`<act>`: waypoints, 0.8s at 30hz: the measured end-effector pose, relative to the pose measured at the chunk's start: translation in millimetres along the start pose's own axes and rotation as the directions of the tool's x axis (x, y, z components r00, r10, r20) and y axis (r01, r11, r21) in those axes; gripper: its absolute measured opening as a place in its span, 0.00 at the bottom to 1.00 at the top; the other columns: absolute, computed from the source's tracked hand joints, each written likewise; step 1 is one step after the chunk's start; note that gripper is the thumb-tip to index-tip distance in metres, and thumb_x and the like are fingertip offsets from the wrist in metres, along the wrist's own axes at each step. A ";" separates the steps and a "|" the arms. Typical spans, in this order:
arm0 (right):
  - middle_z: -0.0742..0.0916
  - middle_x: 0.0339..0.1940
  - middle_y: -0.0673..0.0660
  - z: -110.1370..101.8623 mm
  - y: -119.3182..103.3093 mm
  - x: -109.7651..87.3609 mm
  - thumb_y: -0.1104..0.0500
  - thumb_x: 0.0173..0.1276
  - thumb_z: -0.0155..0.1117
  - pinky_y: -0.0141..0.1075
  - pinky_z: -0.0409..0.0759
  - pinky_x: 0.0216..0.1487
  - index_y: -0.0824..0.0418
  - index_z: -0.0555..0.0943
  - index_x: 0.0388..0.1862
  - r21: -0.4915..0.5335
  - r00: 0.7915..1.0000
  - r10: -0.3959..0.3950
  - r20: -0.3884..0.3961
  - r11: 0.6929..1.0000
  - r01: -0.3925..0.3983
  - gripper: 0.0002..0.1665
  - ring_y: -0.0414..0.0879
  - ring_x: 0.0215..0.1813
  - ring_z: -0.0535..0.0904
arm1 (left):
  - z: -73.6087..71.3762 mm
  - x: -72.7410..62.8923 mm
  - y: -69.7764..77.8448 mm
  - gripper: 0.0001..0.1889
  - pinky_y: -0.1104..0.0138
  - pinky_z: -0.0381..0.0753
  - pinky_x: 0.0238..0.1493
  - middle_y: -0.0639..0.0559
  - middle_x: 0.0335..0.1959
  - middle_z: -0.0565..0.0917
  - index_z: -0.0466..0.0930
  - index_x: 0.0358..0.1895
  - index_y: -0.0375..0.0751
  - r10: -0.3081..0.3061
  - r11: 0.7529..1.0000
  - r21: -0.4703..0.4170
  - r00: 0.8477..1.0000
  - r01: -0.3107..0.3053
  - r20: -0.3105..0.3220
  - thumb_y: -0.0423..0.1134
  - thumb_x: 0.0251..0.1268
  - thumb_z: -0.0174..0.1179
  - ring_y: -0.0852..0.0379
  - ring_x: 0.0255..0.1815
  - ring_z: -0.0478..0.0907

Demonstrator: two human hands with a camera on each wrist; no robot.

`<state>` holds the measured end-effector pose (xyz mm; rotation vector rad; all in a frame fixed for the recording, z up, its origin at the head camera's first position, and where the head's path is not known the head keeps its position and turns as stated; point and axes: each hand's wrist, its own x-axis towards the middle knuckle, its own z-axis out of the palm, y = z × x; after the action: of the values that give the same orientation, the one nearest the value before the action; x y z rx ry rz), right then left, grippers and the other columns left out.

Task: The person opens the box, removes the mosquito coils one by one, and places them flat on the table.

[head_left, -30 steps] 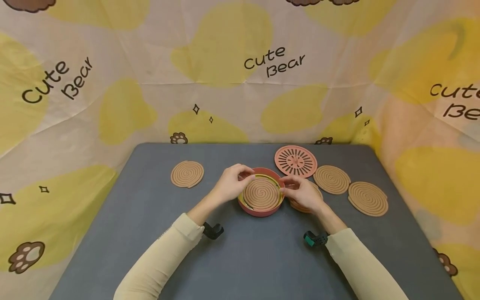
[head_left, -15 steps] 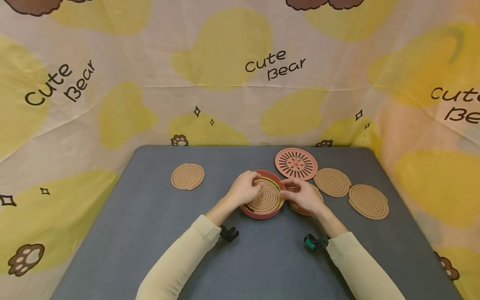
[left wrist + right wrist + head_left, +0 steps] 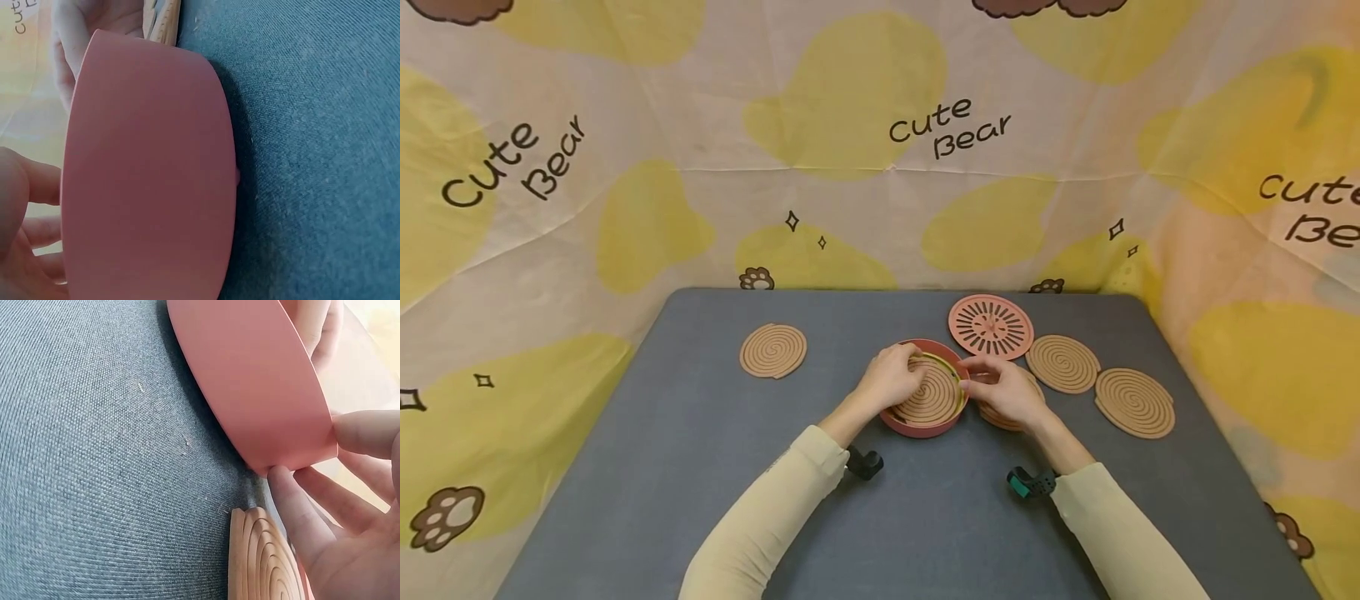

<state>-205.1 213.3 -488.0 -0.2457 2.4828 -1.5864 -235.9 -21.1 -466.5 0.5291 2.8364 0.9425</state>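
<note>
A round pink mosquito coil holder (image 3: 925, 431) stands on the table with a brown mosquito coil (image 3: 931, 400) lying inside a yellow-edged liner (image 3: 942, 360). From the left, my left hand (image 3: 891, 379) reaches over the rim, its fingers and thumb above the coil's edge. The holder's wall hides its fingertips in the left wrist view; I cannot tell whether they pinch anything. My right hand (image 3: 1007, 387) grips the holder's right side. In the right wrist view its thumb is at the rim and other fingers lie against the outer wall.
A second coil (image 3: 265, 562) lies partly under my right hand. Two more coils, a nearer one (image 3: 1135, 403) and a farther one (image 3: 1063, 364), lie to the right. Another coil (image 3: 773, 351) is at the left. Behind the holder rests a slotted pink lid (image 3: 991, 327).
My left hand has moved right, from the holder's left rim to over the coil, and has stayed there for the last half second. My right hand has kept its place at the holder.
</note>
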 end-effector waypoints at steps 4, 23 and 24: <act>0.84 0.59 0.63 0.6 0.0 -0.4 0.53 0.70 0.71 0.40 0.83 0.48 0.60 0.81 0.64 0.009 1.000 -0.001 0.002 1.000 0.001 0.26 0.58 0.59 0.82 | 0.6 1.3 -1.0 0.17 0.50 0.77 0.59 0.42 0.55 0.84 0.82 0.59 0.37 -0.016 1.000 0.002 1.000 0.016 0.000 0.42 0.74 0.61 0.43 0.59 0.79; 0.84 0.59 0.63 0.3 -1.2 0.5 0.54 0.70 0.71 0.39 0.83 0.49 0.60 0.81 0.64 0.024 1.000 -0.005 0.009 1.000 0.005 0.25 0.58 0.60 0.82 | -3.6 -0.7 -8.7 0.16 0.55 0.77 0.58 0.44 0.52 0.81 0.83 0.57 0.37 0.101 0.989 -0.105 0.993 -0.107 -0.055 0.33 0.67 0.66 0.48 0.55 0.77; 0.84 0.59 0.63 0.4 -0.8 0.6 0.54 0.70 0.71 0.40 0.83 0.49 0.60 0.81 0.64 0.022 1.000 -0.004 0.009 1.000 0.004 0.25 0.58 0.60 0.82 | -4.5 -0.7 -9.4 0.17 0.55 0.77 0.59 0.44 0.53 0.81 0.83 0.58 0.38 0.099 0.987 -0.118 0.994 -0.104 -0.052 0.34 0.67 0.66 0.48 0.56 0.77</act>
<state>-205.5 212.5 -487.5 -0.2543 2.4586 -1.6093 -238.9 -30.9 -468.5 0.6511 2.7926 1.1503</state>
